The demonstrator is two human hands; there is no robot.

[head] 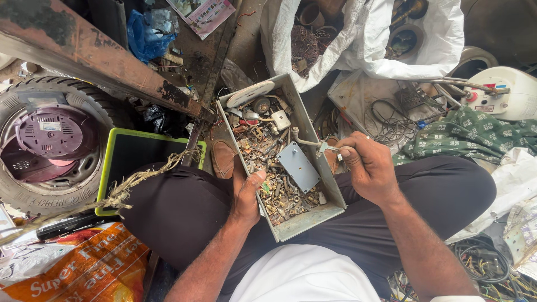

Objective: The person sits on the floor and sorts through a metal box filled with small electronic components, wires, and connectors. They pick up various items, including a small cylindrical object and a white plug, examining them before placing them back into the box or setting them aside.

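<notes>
Left hand (246, 193) clamps the metal box (313, 215) mid-frame; right hand (369, 168) pinches a bent tube (305, 141) — best lifted slowly, clear of the loose scrap.

Seated person, viewed from above; both forearms bare and extended forward over the lap, legs folded in dark trousers.

Left hand (246, 196): palm turned inward, fingers curled down and mostly out of sight, thumb straight and pointing forward along the top. Wrist roughly straight. Forearm runs diagonally from lower centre up to the hand, elbow out of view.

Right hand (369, 168): closed in a loose fist, knuckles up, back of hand toward the camera. Thumb and index finger pinch together at the front of the fist. Wrist slightly bent inward. Forearm angles in from the lower right.

The hands sit apart, not touching.
</notes>
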